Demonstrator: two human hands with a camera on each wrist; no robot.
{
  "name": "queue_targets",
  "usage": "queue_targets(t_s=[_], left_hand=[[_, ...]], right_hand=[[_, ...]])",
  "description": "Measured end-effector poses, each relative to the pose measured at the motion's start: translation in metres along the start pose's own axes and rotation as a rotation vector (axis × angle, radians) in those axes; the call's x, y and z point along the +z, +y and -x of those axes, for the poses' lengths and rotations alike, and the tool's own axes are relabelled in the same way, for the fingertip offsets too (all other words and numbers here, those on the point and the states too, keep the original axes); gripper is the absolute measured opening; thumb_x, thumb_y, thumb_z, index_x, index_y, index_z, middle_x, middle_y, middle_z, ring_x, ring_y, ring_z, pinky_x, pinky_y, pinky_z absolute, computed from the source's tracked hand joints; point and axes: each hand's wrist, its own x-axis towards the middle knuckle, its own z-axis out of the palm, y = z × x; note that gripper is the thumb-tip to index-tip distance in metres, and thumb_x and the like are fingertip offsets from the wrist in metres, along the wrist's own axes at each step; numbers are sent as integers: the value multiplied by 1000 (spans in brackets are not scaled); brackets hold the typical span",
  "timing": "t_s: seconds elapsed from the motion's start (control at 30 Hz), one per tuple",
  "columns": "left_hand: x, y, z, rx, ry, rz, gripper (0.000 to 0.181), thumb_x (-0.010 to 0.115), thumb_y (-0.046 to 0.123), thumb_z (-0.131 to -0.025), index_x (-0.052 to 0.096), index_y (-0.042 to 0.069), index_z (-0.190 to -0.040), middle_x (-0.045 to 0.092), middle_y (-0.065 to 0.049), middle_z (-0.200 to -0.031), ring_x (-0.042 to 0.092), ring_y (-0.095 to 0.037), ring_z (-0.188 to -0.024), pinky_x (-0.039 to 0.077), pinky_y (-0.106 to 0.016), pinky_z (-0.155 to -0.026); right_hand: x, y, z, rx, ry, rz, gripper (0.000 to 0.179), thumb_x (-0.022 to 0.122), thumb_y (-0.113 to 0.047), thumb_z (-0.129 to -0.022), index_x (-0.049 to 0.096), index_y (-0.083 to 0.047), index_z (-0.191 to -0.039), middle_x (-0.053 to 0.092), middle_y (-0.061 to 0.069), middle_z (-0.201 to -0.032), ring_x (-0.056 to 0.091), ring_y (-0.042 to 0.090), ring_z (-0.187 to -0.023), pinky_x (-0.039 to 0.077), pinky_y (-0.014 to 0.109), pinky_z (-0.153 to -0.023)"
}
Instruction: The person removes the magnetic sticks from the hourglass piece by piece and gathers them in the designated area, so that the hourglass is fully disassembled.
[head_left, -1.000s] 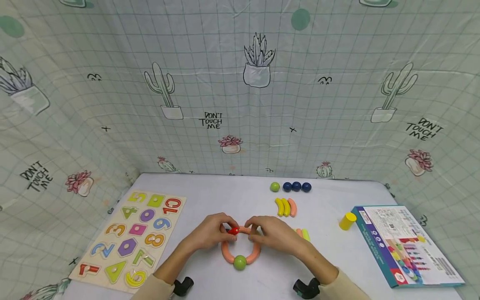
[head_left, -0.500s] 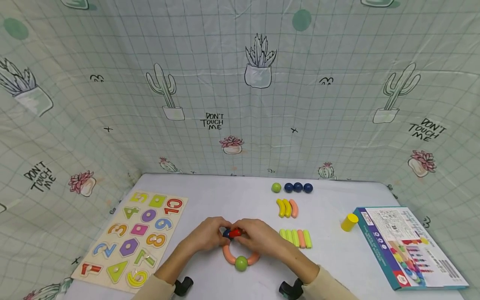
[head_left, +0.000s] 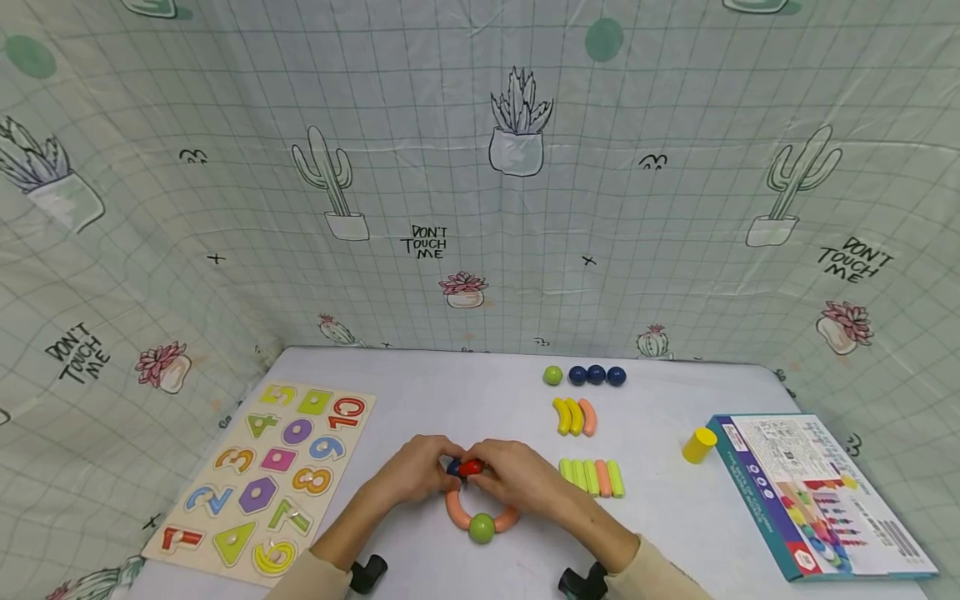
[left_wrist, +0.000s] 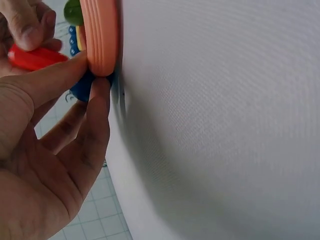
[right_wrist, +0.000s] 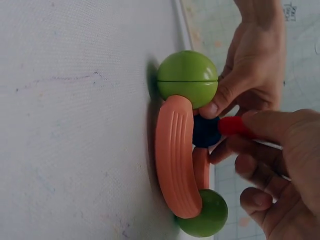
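Note:
My left hand grips a dark blue ball at the far side of a ring of toy pieces, its thumb and fingers also at the end of a salmon curved rod. A short red rod meets the blue ball, and my right hand pinches it between thumb and finger. Nearest my body in the ring is a green ball joined to salmon curved rods on either side. From the right wrist, another green ball shows, mostly hidden by my right hand in the head view.
Right of my hands lie a row of straight rods, curved rods and a row of balls. A yellow cylinder stands by a flat toy box. At left is a wooden number puzzle board.
My right hand has moved left from the ring's right side and now pinches the red rod. The blue ball has come into sight beside it. Over the last half second both hands barely shift.

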Motion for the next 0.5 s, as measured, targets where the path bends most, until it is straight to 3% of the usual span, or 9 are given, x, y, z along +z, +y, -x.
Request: queue_targets(t_s=[0.2,0.3,0.5], left_hand=[[-1,1,0,-14,8,11,34,83,7,-80,76,9,-114,71,-6,-113,57,-8,-71,48,-27,-67],[-1,2,-1,-45,-3,1,34,83,9,-80,77,12,-113,71,-6,-114,56,-11,-75,46,-29,-68],[0,3,-2,-75,-13,-57,34,83,17,-81,78,21,-114,71,-7,-119,64,-21,-101,50,-39,-79]], right_hand=[[-16,-2,-1,7,57,-29,22,70,-21,-97,69,-16,-118,66,-11,-99,54,5,-71,47,19,-61],[-25,2,1,31,77,-19,22,70,-19,-96,69,-14,-118,67,-11,-102,56,7,-77,47,20,-62],[-47,17,14,135,123,-105,25,70,-17,-96,67,-16,-121,70,-10,-106,62,7,-86,53,25,-68]])
